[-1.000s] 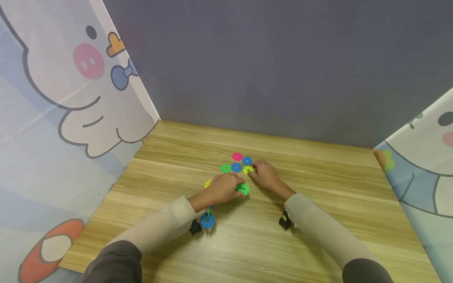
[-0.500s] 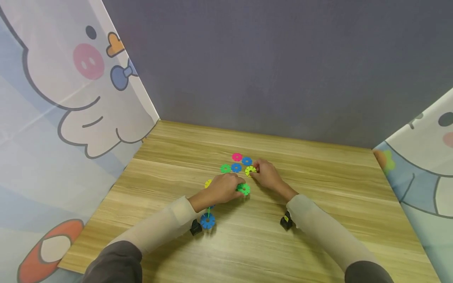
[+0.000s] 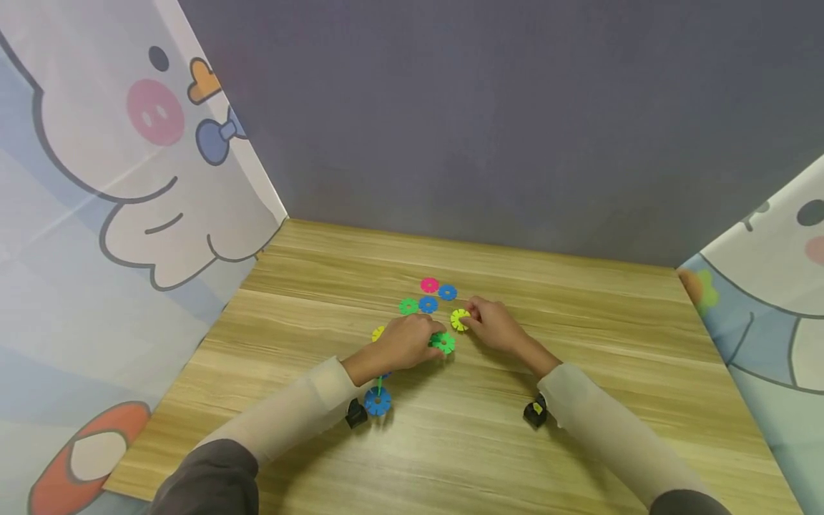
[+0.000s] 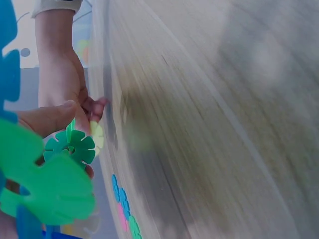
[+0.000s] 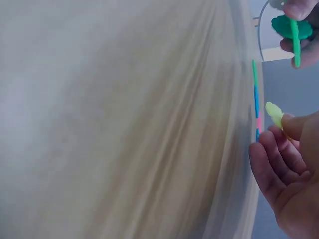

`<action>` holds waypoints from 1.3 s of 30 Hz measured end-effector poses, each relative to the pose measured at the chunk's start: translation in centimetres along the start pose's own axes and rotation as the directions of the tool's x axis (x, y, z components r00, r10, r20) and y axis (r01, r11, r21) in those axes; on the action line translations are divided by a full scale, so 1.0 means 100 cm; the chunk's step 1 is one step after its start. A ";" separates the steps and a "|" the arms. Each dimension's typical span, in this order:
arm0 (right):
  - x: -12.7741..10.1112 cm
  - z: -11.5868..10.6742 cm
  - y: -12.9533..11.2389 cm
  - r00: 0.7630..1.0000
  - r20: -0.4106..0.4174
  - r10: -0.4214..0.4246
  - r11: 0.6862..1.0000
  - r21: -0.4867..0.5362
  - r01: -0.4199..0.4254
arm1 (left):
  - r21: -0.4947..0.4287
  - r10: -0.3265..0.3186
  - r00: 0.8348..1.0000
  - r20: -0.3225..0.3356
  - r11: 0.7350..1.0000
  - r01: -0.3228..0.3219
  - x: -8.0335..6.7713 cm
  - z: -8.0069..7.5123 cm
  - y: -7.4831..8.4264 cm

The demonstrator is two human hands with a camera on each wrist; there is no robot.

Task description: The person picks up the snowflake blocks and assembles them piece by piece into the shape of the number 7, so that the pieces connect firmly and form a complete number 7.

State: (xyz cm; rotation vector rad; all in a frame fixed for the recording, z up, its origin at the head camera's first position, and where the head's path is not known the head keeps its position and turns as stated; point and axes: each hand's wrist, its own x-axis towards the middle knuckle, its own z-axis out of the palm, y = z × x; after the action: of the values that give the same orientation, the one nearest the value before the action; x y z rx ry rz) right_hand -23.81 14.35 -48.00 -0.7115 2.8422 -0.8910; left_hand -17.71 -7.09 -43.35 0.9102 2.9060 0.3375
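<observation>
While the left hand (image 3: 407, 340) grips a notched green disc (image 3: 448, 346), the right hand (image 3: 501, 326) pinches a bright yellow disc (image 3: 455, 320), thin and petal-edged, between thumb (image 5: 298, 125) and fingers (image 5: 285, 148) just above the bench (image 3: 592, 343). A second ago it was right beside the blue discs (image 3: 434, 305); now it sits apart from them.
</observation>
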 end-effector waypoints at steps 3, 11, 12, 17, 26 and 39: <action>-0.008 -0.003 -0.001 0.999 0.009 -0.050 0.999 0.012 0.050 | -0.005 -0.006 1.000 0.005 1.000 0.006 0.000 -0.001 0.000; -0.027 -0.004 -0.004 0.984 0.004 -0.176 0.982 0.074 0.175 | -0.008 0.001 1.000 0.000 1.000 -0.001 0.000 -0.002 0.001; -0.029 -0.004 -0.004 0.983 0.000 -0.185 0.980 0.076 0.184 | -0.005 0.003 1.000 -0.002 1.000 -0.003 0.000 -0.003 0.001; -0.036 -0.006 -0.004 0.973 -0.042 -0.227 0.971 0.066 0.230 | -0.004 -0.002 1.000 -0.005 1.000 0.002 0.000 -0.004 0.001; -0.045 -0.007 -0.006 0.967 -0.049 -0.252 0.962 0.094 0.255 | -0.039 -0.007 1.000 0.000 0.999 0.007 0.000 -0.005 0.001; -0.046 -0.004 -0.005 0.933 -0.117 -0.341 0.937 0.034 0.346 | -0.040 0.012 1.000 -0.014 0.999 -0.012 0.004 -0.003 0.003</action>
State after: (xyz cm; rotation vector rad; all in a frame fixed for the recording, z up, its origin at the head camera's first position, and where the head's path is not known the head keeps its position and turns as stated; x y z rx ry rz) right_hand -19.61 16.33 -47.69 -1.2167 2.8197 -1.0761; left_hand -17.86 -6.65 -43.01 0.9233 2.8963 0.4027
